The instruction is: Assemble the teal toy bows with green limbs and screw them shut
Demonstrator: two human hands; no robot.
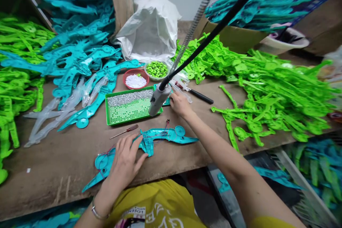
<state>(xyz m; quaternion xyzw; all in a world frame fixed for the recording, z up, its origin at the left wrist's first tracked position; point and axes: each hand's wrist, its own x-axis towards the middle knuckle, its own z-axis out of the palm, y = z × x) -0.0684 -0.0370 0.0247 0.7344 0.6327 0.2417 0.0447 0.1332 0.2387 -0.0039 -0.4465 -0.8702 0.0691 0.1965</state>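
Observation:
A blue plastic shell part [162, 134] with thin red and dark wires lies across the table's front. My left hand [127, 158] rests on its middle, with fingers outstretched and thumb apart. My right hand [181, 104] is beyond it, beside the right end of a green perforated tray [128, 114] that holds small silver screws [130, 98]. Its fingers are bent down together at a small blue item [167, 102]; whatever they pinch is hidden. A grey electric screwdriver [159, 99] hangs just left of the right hand. A small hand screwdriver [124, 131] lies between tray and shell.
Green plastic parts [256, 92] are heaped right, blue parts [80, 57] left. A red basket [135, 79] of white pieces and a bowl of green pieces [157, 69] stand behind the tray. A black-handled tool [201, 96] lies right. A spring [197, 17] and black cable hang overhead.

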